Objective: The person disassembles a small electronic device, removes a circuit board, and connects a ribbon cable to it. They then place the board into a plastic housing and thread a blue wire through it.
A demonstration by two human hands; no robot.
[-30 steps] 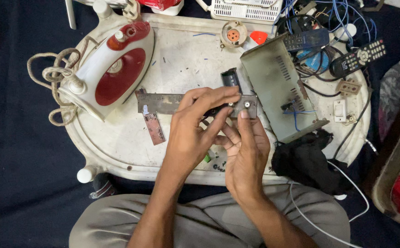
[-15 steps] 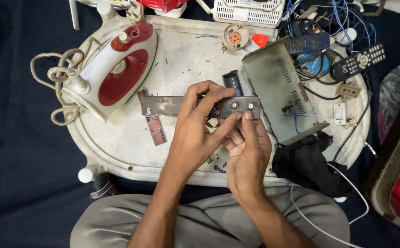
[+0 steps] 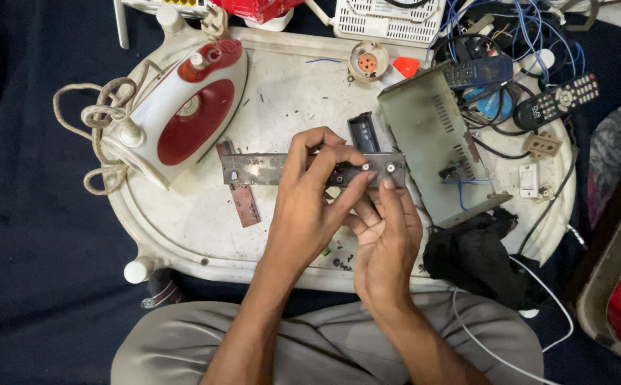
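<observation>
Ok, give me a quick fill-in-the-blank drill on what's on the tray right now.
1. Both hands, left hand and right hand, hold a long ____ strip.
2. The red and white clothes iron lies to the ____ of the hands in the picture.
3. The grey metal cover rests on the white ____.

Missing words: metal; left; tray
</observation>
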